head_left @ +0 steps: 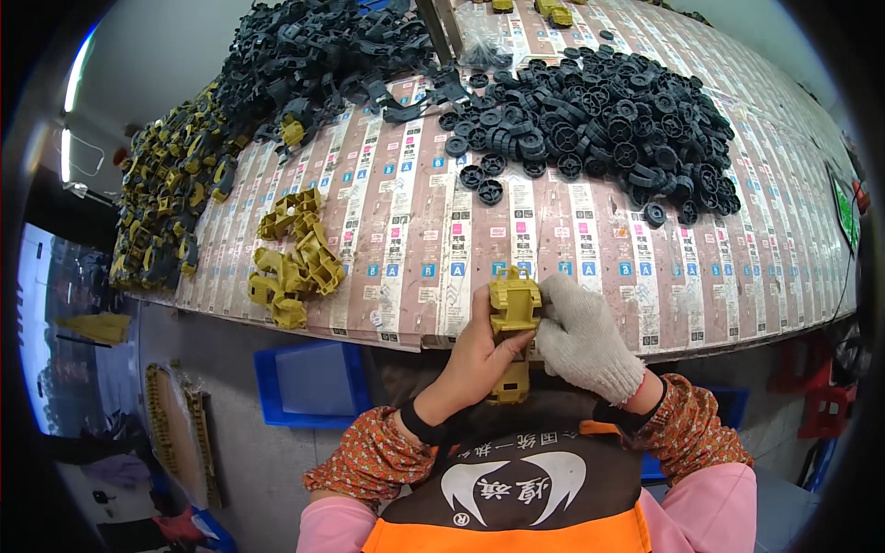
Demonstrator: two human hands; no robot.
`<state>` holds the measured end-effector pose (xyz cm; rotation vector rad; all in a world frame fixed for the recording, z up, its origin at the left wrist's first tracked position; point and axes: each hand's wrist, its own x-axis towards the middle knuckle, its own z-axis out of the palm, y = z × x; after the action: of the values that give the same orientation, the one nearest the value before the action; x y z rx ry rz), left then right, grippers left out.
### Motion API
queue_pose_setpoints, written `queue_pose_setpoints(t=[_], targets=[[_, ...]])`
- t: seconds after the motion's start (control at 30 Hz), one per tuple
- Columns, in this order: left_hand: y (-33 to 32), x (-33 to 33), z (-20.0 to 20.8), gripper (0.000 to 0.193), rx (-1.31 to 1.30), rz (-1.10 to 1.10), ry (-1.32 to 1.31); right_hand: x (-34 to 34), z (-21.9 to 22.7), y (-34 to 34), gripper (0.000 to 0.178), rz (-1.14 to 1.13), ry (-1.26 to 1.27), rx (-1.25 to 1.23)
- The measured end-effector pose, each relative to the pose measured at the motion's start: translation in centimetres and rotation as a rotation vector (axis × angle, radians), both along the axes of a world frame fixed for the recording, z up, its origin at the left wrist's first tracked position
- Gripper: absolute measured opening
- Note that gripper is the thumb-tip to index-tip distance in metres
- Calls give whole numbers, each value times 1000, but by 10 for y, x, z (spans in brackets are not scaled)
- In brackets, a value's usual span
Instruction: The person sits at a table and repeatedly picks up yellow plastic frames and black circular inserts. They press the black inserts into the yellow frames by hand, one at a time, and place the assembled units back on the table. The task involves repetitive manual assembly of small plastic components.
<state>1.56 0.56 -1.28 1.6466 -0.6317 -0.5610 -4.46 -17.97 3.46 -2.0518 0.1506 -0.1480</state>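
My bare left hand (468, 361) grips a yellow plastic toy vehicle body (514, 304) at the table's near edge, thumb underneath and fingers along its left side. On the other side, my right hand (588, 336), in a white knitted glove, closes its fingers against the same body. The glove hides those fingertips. Below the hands, in front of my apron, another yellow section (510, 383) shows; I cannot tell whether it joins the held body. Several loose yellow bodies (297, 258) lie to the left on the table.
A large heap of black toy wheels (599, 120) covers the back right. Dark plastic parts (313, 60) pile up at the back left, beside a heap of yellow-and-black pieces (175, 184). Under the table edge is a blue tray (311, 382); red crates (823, 410) stand at the right.
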Motion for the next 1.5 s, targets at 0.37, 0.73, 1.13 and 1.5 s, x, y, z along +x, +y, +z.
queue_pose_setpoints(t=[0.37,0.73,1.13,1.5], targets=[[-6,30,15,48,-306,259,514,139,8,-107,8,-234,-67,-1044],[8,26,9,47,-416,331,705,142,-21,-103,14,-107,-139,-1127],[1,13,13,44,-492,270,746,46,-3,-17,20,20,-83,109],[-10,16,25,36,-592,525,412,-9,10,16,25,85,-59,76]])
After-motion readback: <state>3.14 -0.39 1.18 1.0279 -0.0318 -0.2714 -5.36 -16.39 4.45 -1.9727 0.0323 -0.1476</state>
